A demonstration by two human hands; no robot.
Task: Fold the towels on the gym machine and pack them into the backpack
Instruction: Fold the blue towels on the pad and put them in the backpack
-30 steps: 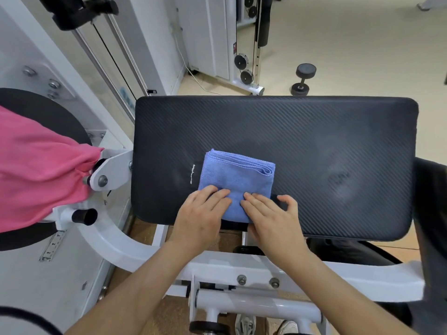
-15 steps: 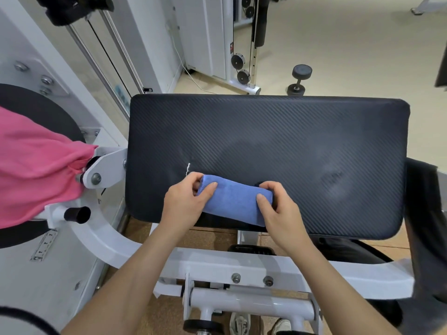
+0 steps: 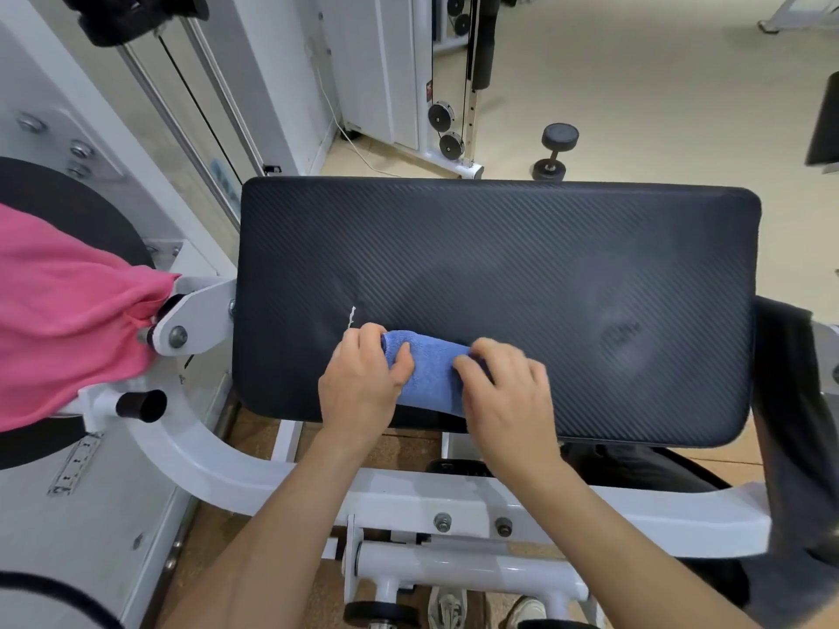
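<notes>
Both grips are holding the blue towel (image 3: pixel 431 374): left hand (image 3: pixel 358 379) curling round its left end, right hand (image 3: pixel 508 392) round the right. It's lying sideways, L-R, at the bench's (image 3: pixel 545 265) near edge.

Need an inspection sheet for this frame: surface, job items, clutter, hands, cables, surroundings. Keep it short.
Surface: black pad of the gym machine, with a small white fleck left of centre.
Job's things: blue towel, folded small, at the pad's near edge; pink towel draped on the machine at left; backpack not identifiable.
Clutter: dark cloth hanging right of the pad; cannot tell what it is.
Grippers: left hand grips the blue towel's left end; right hand grips its right end.
Cables: white cord on the floor; pulleys behind.
Surroundings: dumbbell on the floor beyond the pad.
</notes>
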